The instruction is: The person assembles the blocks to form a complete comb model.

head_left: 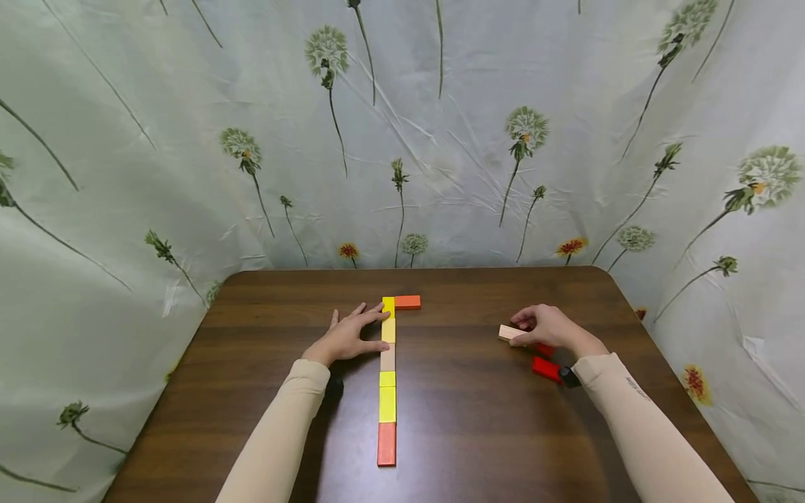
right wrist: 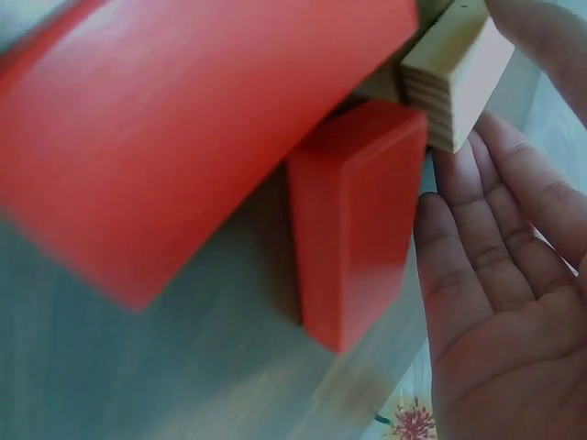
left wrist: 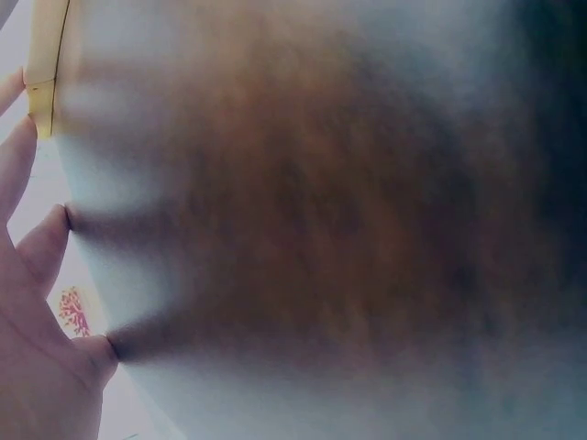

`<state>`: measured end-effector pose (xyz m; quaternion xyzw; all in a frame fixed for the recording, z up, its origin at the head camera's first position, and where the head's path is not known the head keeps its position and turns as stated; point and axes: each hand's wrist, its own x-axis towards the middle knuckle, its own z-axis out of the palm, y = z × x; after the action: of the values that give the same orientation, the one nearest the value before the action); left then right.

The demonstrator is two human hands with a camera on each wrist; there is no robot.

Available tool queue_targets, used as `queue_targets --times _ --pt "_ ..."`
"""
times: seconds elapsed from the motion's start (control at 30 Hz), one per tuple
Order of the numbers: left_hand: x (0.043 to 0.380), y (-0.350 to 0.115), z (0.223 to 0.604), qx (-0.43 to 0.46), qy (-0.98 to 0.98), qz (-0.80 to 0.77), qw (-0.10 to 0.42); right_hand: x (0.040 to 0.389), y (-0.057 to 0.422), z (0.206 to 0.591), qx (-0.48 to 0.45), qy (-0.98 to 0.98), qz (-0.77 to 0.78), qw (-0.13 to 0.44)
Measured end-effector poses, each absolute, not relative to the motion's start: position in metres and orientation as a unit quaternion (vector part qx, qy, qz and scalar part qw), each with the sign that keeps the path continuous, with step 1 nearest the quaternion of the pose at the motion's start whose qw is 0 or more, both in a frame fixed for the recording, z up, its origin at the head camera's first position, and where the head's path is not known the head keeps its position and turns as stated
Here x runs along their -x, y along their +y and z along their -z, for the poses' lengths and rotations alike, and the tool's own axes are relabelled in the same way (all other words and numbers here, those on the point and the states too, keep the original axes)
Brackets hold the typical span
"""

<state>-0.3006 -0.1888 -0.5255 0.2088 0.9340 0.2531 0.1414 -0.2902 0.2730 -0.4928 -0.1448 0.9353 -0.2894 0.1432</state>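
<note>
A straight row of flat blocks runs up the table: a red block point(head_left: 386, 444) nearest, then a yellow block point(head_left: 387, 404), more yellow ones and a pale wooden block point(head_left: 387, 358). An orange-red block point(head_left: 407, 302) lies crosswise at the far end. My left hand point(head_left: 349, 339) has its fingers spread along the left side of the row; fingertips touch the far yellow blocks and the thumb reaches the pale one. On the right, my right hand point(head_left: 553, 328) pinches a plain wooden block point(right wrist: 459, 73) between thumb and fingers. Two red blocks point(right wrist: 367, 220) point(head_left: 546, 369) lie beneath that hand.
A brown wooden table point(head_left: 459, 412) with rounded far corners carries everything. Behind and around it hangs a pale curtain point(head_left: 453, 195) printed with dandelions. The left wrist view is mostly a dark blur.
</note>
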Motion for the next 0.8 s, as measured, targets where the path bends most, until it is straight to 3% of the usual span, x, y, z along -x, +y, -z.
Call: queue_targets --times 0.8 --pt "0.300 -0.187 0.523 -0.205 0.934 -0.253 0.144 0.277 0.286 0.495 0.136 0.940 0.284 0.130"
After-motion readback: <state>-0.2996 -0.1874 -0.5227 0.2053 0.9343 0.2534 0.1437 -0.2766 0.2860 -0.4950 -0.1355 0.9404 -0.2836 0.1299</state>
